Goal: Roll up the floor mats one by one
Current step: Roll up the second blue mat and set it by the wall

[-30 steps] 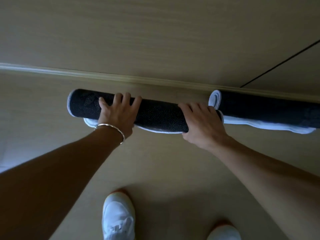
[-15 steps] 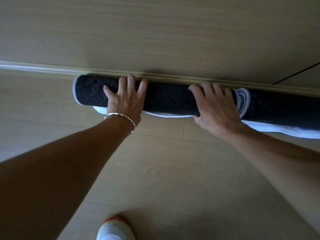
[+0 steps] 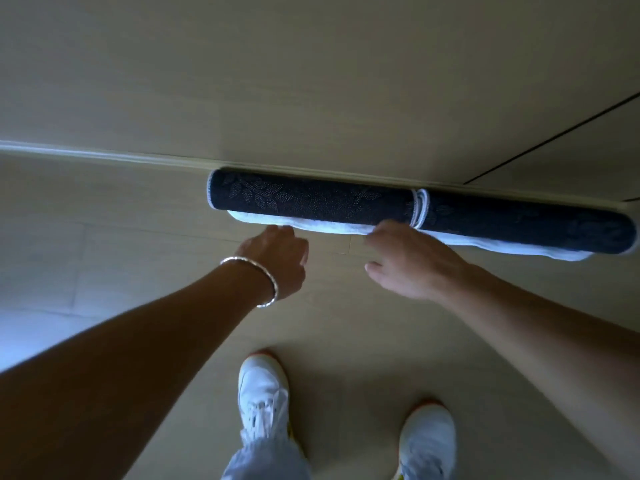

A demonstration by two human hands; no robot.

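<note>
No writing or brand shows anywhere. 2 rolled dark mats lie end to end on the wooden floor, pressed along the baseboard at the floor's far edge. The left mat bears a dotted leaf pattern, with its white backing edge showing underneath; the right mat touches its end. The left hand, with a silver bracelet on its wrist, hovers near the left mat, loosely curled and holding nothing. The right hand is spread, its fingertips touching the white edge. 2 white shoes stand at the near edge.
</note>
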